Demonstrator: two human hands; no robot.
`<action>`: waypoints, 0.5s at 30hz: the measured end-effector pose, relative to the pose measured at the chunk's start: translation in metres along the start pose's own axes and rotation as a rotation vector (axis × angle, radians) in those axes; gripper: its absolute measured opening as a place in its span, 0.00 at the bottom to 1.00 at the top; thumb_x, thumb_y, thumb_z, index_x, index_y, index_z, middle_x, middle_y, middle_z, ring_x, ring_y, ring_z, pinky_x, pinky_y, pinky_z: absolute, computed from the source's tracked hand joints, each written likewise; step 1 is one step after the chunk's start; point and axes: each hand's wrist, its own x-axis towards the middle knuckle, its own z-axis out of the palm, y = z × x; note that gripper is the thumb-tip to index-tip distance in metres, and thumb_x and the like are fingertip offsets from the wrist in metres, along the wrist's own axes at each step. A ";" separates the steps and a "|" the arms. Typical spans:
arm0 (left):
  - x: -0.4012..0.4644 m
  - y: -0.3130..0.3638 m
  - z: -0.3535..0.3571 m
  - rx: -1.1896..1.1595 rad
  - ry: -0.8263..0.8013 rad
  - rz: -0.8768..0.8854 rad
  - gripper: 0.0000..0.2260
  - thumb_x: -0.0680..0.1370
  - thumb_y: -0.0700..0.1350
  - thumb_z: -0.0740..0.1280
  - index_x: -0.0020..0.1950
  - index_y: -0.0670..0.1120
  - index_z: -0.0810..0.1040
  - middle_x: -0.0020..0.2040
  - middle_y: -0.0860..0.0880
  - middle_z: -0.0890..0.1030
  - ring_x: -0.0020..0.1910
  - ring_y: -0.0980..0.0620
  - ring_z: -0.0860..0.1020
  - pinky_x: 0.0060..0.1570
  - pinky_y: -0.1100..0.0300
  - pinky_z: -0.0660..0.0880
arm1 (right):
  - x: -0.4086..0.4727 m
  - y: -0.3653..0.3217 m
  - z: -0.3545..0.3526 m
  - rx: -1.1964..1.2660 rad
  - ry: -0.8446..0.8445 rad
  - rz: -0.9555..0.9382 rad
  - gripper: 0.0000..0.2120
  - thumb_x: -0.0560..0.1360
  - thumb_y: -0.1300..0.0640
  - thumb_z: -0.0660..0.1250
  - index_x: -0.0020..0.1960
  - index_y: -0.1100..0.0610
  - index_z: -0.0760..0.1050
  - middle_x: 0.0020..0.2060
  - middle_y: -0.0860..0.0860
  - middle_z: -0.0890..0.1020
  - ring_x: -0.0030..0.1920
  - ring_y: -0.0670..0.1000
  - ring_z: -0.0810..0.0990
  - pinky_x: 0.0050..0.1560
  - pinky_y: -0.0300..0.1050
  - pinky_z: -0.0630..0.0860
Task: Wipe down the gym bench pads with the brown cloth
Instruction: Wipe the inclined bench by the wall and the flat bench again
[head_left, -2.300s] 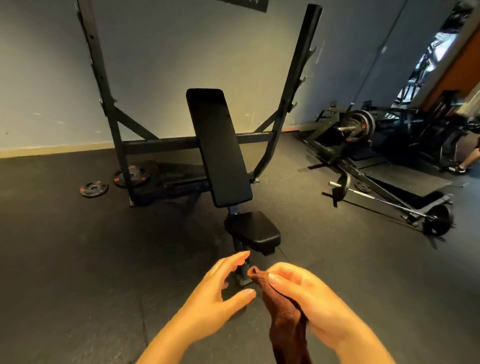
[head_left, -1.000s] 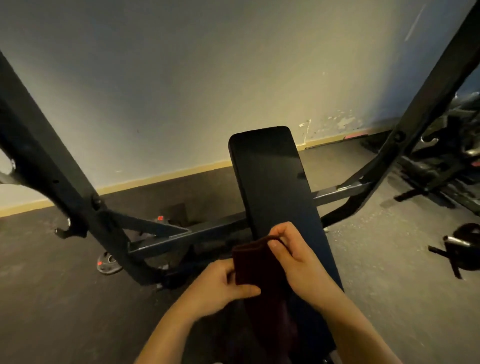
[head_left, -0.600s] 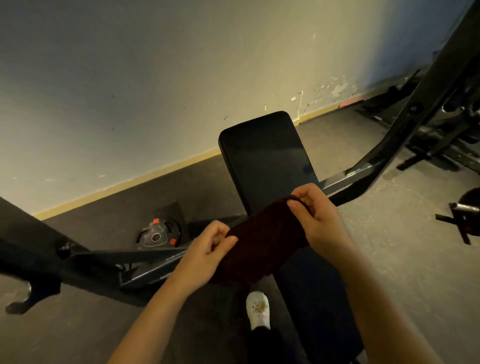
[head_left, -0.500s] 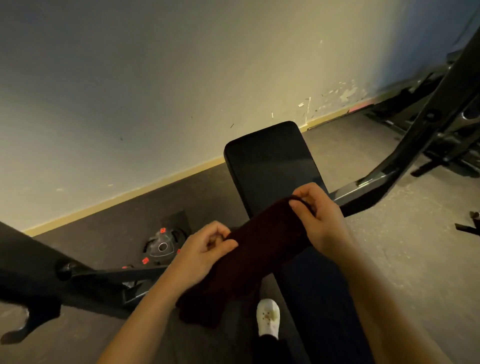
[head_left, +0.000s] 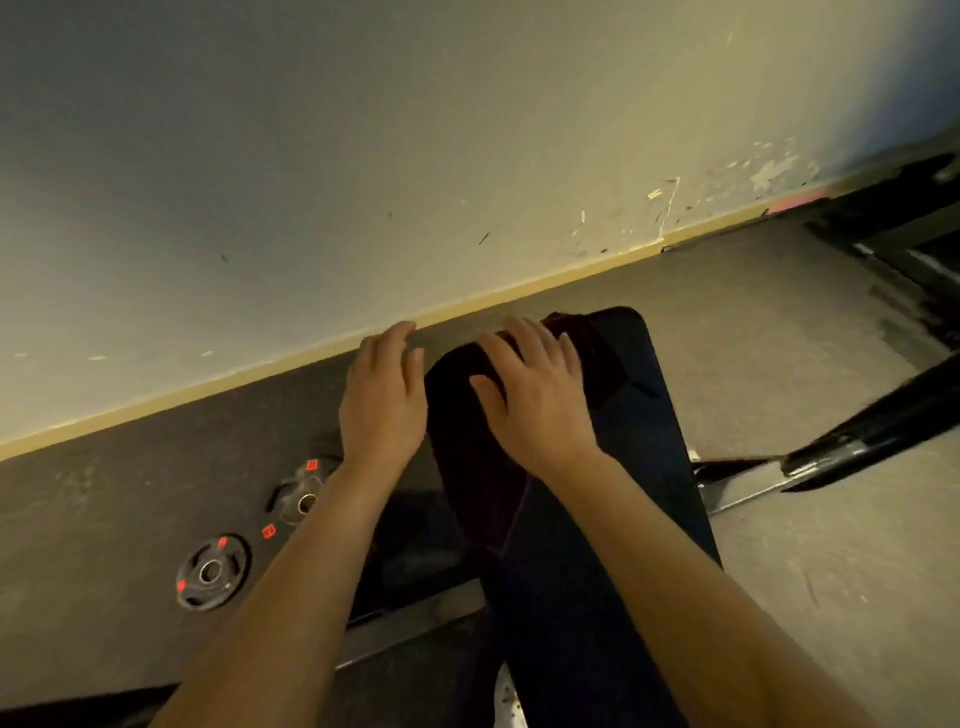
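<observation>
The black back pad (head_left: 654, 426) of the gym bench slopes up toward the wall. The brown cloth (head_left: 467, 415) looks nearly black in the dim light and lies draped over the pad's top end. My right hand (head_left: 535, 395) presses flat on the cloth with its fingers spread. My left hand (head_left: 384, 395) lies flat at the pad's left edge, beside the cloth, fingers straight. Whether it touches the cloth is unclear. The seat pad is out of view.
Two black weight plates (head_left: 210, 571) (head_left: 301, 499) with red marks lie on the dark floor to the left. A rack crossbar (head_left: 831, 457) runs out to the right behind the pad. The wall with its pale skirting (head_left: 260, 369) stands close ahead.
Both hands held the cloth stretched above the pad; now the cloth lies on the pad's top end with my right hand flat on it. The camera has moved closer and looks further down.
</observation>
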 end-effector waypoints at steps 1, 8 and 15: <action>-0.007 -0.013 0.002 -0.013 0.003 -0.022 0.16 0.85 0.47 0.57 0.72 0.48 0.70 0.64 0.46 0.73 0.62 0.47 0.75 0.56 0.50 0.75 | 0.000 -0.001 0.016 -0.017 -0.097 -0.080 0.23 0.80 0.46 0.61 0.72 0.53 0.70 0.73 0.57 0.69 0.76 0.60 0.63 0.74 0.68 0.53; -0.026 -0.065 0.017 -0.023 0.051 -0.056 0.16 0.83 0.46 0.59 0.69 0.43 0.73 0.58 0.45 0.76 0.50 0.49 0.78 0.43 0.53 0.76 | 0.038 0.004 0.074 -0.314 -0.314 -0.376 0.35 0.75 0.30 0.51 0.73 0.50 0.69 0.71 0.56 0.71 0.71 0.60 0.68 0.72 0.68 0.49; -0.017 -0.056 0.032 -0.308 -0.169 -0.210 0.27 0.77 0.59 0.55 0.74 0.51 0.68 0.62 0.57 0.71 0.52 0.64 0.75 0.50 0.69 0.71 | 0.074 0.073 0.036 -0.264 -0.125 -0.209 0.34 0.79 0.32 0.45 0.45 0.56 0.77 0.38 0.52 0.80 0.40 0.56 0.78 0.47 0.51 0.73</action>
